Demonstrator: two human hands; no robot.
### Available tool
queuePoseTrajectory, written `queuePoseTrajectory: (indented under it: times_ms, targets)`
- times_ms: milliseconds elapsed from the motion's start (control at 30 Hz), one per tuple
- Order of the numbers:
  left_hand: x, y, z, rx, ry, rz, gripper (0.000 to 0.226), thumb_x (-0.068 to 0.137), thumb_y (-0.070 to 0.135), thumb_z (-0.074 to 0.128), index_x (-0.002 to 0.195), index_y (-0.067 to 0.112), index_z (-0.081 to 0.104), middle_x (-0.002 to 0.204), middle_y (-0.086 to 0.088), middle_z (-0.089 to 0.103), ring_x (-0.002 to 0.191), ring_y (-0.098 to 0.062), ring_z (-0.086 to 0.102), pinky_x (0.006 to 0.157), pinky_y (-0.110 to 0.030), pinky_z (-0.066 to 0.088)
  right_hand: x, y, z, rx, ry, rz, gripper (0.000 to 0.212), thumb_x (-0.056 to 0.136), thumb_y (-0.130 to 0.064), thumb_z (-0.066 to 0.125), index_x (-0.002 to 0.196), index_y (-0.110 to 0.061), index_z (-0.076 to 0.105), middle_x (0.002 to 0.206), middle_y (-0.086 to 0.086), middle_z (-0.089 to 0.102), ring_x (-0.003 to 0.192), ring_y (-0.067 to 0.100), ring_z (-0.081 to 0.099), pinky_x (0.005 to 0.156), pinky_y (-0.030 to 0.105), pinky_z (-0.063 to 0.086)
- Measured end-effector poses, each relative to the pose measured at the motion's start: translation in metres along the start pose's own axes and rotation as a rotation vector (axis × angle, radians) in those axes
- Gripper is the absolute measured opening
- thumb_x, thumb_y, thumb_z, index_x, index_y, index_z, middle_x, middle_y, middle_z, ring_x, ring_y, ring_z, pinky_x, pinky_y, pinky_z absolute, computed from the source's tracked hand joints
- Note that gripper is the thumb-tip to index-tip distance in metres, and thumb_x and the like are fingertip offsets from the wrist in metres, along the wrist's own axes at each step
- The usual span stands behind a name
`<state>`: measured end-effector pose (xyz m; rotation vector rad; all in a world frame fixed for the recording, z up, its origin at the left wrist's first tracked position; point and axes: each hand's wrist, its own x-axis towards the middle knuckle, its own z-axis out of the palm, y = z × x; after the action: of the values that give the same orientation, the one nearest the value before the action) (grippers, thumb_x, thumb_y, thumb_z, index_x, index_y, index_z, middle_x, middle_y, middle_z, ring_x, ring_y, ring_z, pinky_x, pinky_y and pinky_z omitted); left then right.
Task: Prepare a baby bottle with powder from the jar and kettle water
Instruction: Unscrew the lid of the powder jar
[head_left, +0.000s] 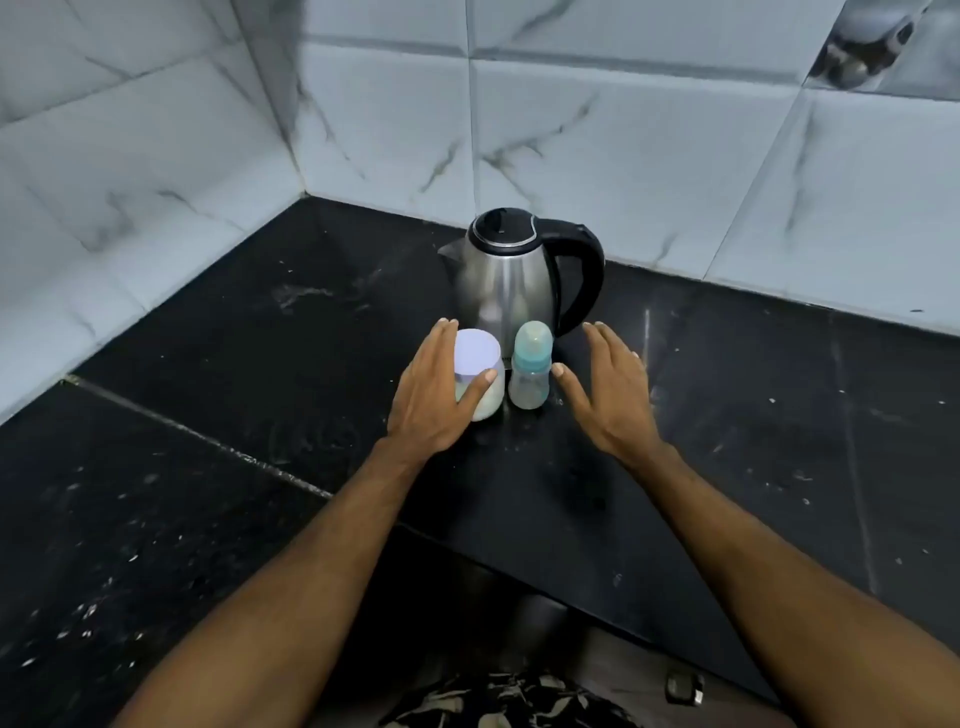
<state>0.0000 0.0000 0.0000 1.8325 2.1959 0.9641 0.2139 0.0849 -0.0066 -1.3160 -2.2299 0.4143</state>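
A small clear jar (482, 374) with a pale lilac lid and white powder inside stands on the black countertop (260, 364). My left hand (436, 395) lies against the jar's left side, fingers straight and thumb across its front. Right of the jar stands a baby bottle (530, 371) with a teal collar and clear cap. My right hand (613, 395) hovers open just right of the bottle, thumb close to it and apart from it. A steel kettle (511, 275) with a black lid and handle stands behind both, handle to the right.
The countertop sits in a corner between two marble-patterned tiled walls (623, 156). Its front edge runs diagonally below my forearms, with a dark floor and patterned clothing beneath. A small dark object (684, 688) lies low at the right.
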Motion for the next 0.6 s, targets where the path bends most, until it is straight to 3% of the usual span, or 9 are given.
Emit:
queuePoseTrajectory:
  times_ms: [267, 467, 600]
  targets:
    - [0.003, -0.006, 0.006, 0.007, -0.02, -0.04, 0.079, 0.092, 0.05, 0.059, 0.151, 0.008, 0.028, 0.158, -0.009, 0.028, 0.144, -0.025, 0.03, 0.114, -0.04, 0.033, -0.006, 0.002, 0.008, 0.001, 0.0, 0.034, 0.08, 0.093, -0.068, 0.028, 0.152, -0.013, 0.029, 0.158, 0.009, 0.032, 0.146, 0.023, 0.027, 0.119, 0.05, 0.023]
    - [0.011, -0.006, 0.009, -0.114, -0.094, -0.162, 0.094, 0.085, 0.046, 0.071, 0.155, 0.015, 0.016, 0.159, -0.005, 0.025, 0.141, -0.025, 0.032, 0.11, -0.045, 0.036, -0.012, 0.002, 0.014, 0.021, -0.008, 0.06, 0.076, 0.095, -0.066, 0.031, 0.152, -0.014, 0.028, 0.159, 0.008, 0.031, 0.147, 0.022, 0.026, 0.12, 0.05, 0.022]
    - [0.018, -0.007, 0.008, -0.222, -0.071, -0.226, 0.102, 0.076, 0.033, 0.083, 0.153, 0.014, 0.019, 0.154, -0.006, 0.034, 0.138, -0.024, 0.037, 0.109, -0.039, 0.035, -0.015, 0.001, 0.016, 0.043, -0.012, 0.081, 0.074, 0.097, -0.062, 0.035, 0.153, -0.015, 0.027, 0.159, 0.007, 0.029, 0.147, 0.021, 0.025, 0.12, 0.049, 0.02]
